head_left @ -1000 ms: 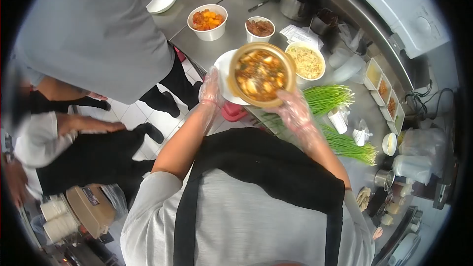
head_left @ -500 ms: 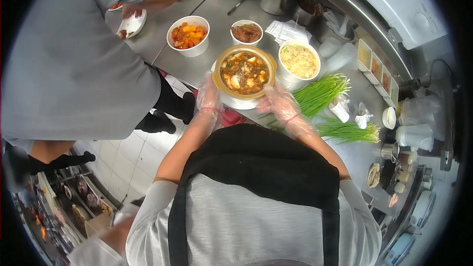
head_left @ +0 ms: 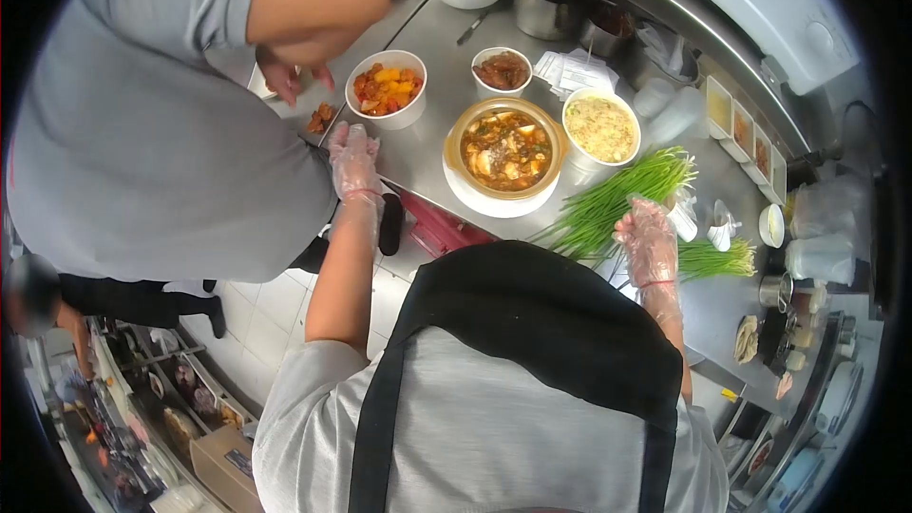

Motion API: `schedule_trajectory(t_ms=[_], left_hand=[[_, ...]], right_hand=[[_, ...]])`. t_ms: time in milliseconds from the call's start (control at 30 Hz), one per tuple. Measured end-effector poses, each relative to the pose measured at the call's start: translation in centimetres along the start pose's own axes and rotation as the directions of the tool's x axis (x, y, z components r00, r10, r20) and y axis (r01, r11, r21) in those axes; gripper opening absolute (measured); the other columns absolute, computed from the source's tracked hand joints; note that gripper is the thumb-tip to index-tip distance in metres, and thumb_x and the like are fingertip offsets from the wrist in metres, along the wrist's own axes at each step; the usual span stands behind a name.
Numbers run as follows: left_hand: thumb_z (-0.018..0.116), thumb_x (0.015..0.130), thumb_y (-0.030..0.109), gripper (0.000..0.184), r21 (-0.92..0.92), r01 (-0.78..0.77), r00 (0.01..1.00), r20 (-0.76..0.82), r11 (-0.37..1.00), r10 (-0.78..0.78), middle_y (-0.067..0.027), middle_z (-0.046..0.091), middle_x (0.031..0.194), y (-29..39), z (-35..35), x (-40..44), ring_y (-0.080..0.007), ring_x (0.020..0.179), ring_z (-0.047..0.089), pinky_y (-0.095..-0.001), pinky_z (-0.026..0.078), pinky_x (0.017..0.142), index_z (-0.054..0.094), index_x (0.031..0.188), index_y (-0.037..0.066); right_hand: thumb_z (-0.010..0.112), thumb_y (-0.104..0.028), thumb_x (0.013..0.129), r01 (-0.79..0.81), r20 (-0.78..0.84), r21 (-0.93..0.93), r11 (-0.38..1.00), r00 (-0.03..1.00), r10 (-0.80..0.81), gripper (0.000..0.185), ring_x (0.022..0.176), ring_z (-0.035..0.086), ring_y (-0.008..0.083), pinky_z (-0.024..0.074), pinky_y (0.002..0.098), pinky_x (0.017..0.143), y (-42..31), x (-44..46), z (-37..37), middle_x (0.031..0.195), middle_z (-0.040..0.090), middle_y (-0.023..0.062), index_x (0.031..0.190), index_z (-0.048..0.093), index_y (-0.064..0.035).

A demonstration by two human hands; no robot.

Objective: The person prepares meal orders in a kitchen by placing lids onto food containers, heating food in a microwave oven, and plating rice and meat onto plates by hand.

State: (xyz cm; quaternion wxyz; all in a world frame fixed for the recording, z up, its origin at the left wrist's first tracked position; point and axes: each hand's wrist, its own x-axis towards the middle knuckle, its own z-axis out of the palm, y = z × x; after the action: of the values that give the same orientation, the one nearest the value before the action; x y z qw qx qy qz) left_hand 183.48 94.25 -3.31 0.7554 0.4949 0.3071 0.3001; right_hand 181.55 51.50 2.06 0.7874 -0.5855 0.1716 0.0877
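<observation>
A tan clay pot of brown saucy stew with pale tofu-like pieces sits on a white plate at the counter's front edge. My left hand, in a clear plastic glove, is left of the pot at the counter edge, its fingers loosely apart and holding nothing visible. Over the bundle of green chives hovers my gloved right hand, fingers loosely bent, with nothing visible in it. Neither hand touches the pot. A white tub of fried rice stands to the pot's right.
A co-worker in grey leans in at the left, one hand near meat pieces. Behind the pot are a tub of orange-red food and a smaller meat tub. Sauce containers line the right side.
Both my hands have let go of the clay pot and plate and moved apart, left hand leftward, right hand rightward over the chives. The co-worker's arm has come closer.
</observation>
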Motion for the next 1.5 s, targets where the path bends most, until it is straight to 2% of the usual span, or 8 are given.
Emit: schedule_trajectory(t_ms=[67, 133, 200, 467, 800, 1033, 1167, 1500], left_hand=[[0.060, 0.089, 0.015, 0.052, -0.067, 0.008, 1.000, 0.006, 0.998, -0.007, -0.0006, 0.052, 0.085, 1.2, 0.9, 0.7, -0.0081, 0.067, 0.047, -0.0230, 0.044, 0.064, 0.038, 0.134, 0.003], [0.061, 0.090, 0.022, 0.048, 0.039, -0.058, 0.998, 0.026, 0.998, 0.057, -0.0056, 0.054, 0.102, 0.8, 1.3, 2.2, -0.0102, 0.071, 0.051, -0.0254, 0.049, 0.070, 0.042, 0.131, 0.004], [0.060, 0.089, 0.020, 0.046, 0.074, -0.080, 0.984, 0.165, 0.994, 0.067, -0.0045, 0.056, 0.091, -0.3, 1.5, 3.3, -0.0093, 0.068, 0.050, -0.0240, 0.044, 0.059, 0.042, 0.129, 0.003], [0.065, 0.082, 0.018, 0.041, 0.119, 0.098, 0.989, -0.119, 0.988, -0.084, -0.0074, 0.055, 0.083, 0.3, 5.9, 2.7, -0.0110, 0.056, 0.051, -0.0249, 0.045, 0.049, 0.044, 0.115, 0.006], [0.064, 0.082, 0.014, 0.034, 0.329, 0.085, 0.996, -0.024, 0.940, -0.081, -0.0107, 0.057, 0.097, 1.0, 7.2, 0.9, -0.0173, 0.081, 0.060, -0.0284, 0.053, 0.057, 0.046, 0.109, 0.006], [0.060, 0.084, 0.009, 0.038, -0.016, 0.060, 0.977, 0.206, 0.998, -0.055, -0.0106, 0.057, 0.099, -1.2, 6.0, -0.6, -0.0170, 0.078, 0.059, -0.0291, 0.051, 0.063, 0.043, 0.118, 0.005], [0.059, 0.085, 0.010, 0.038, 0.082, 0.141, 0.980, 0.131, 0.987, -0.151, -0.0033, 0.056, 0.083, 0.0, 5.4, -2.1, -0.0146, 0.069, 0.057, -0.0310, 0.050, 0.064, 0.045, 0.120, 0.007], [0.063, 0.088, 0.021, 0.021, -0.267, 0.063, 0.998, 0.010, 0.962, -0.063, -0.0001, 0.049, 0.062, 1.3, -1.1, -8.5, -0.0136, 0.053, 0.049, -0.0282, 0.045, 0.054, 0.054, 0.103, 0.010]], right_hand=[[0.058, -0.014, 0.093, -0.016, -0.031, 0.038, 0.999, 0.999, 0.017, 0.020, 0.069, 0.059, 0.0147, 0.0501, 0.0249, 0.060, -0.8, -0.5, 0.5, 0.080, 0.057, 0.0048, 0.109, 0.057, -0.0015], [0.061, -0.016, 0.092, -0.007, -0.006, 0.050, 0.999, 1.000, 0.007, 0.024, 0.072, 0.059, 0.0151, 0.0497, 0.0243, 0.060, -0.8, -0.5, 1.0, 0.082, 0.057, 0.0045, 0.110, 0.057, -0.0018], [0.060, -0.016, 0.092, 0.006, 0.052, 0.064, 0.998, 0.999, -0.009, 0.025, 0.072, 0.059, 0.0156, 0.0504, 0.0250, 0.061, -0.5, -0.4, 1.1, 0.082, 0.057, 0.0050, 0.112, 0.056, -0.0013], [0.059, -0.014, 0.092, -0.009, 0.096, 0.083, 0.997, 0.995, 0.001, 0.023, 0.070, 0.059, 0.0162, 0.0525, 0.0262, 0.061, 0.0, -0.9, 1.6, 0.081, 0.058, 0.0064, 0.111, 0.056, -0.0001], [0.060, -0.015, 0.092, -0.009, 0.052, 0.123, 0.992, 0.999, 0.003, 0.024, 0.068, 0.059, 0.0148, 0.0517, 0.0240, 0.057, 0.4, -2.3, 0.3, 0.080, 0.058, 0.0066, 0.111, 0.056, -0.0001], [0.059, -0.016, 0.092, -0.065, 0.079, 0.106, 0.992, 0.995, 0.057, 0.027, 0.068, 0.059, 0.0146, 0.0517, 0.0235, 0.056, 2.4, -3.0, -0.4, 0.080, 0.057, 0.0062, 0.113, 0.054, -0.0002], [0.060, -0.017, 0.092, -0.065, 0.095, 0.089, 0.994, 0.994, 0.057, 0.027, 0.068, 0.059, 0.0144, 0.0517, 0.0236, 0.056, 2.6, -3.3, -0.6, 0.080, 0.058, 0.0064, 0.114, 0.054, -0.0010], [0.058, -0.015, 0.093, -0.050, 0.254, 0.117, 0.992, 0.967, 0.018, 0.025, 0.069, 0.059, 0.0154, 0.0513, 0.0256, 0.058, 1.3, -2.5, -3.8, 0.080, 0.058, 0.0066, 0.113, 0.054, -0.0004]])
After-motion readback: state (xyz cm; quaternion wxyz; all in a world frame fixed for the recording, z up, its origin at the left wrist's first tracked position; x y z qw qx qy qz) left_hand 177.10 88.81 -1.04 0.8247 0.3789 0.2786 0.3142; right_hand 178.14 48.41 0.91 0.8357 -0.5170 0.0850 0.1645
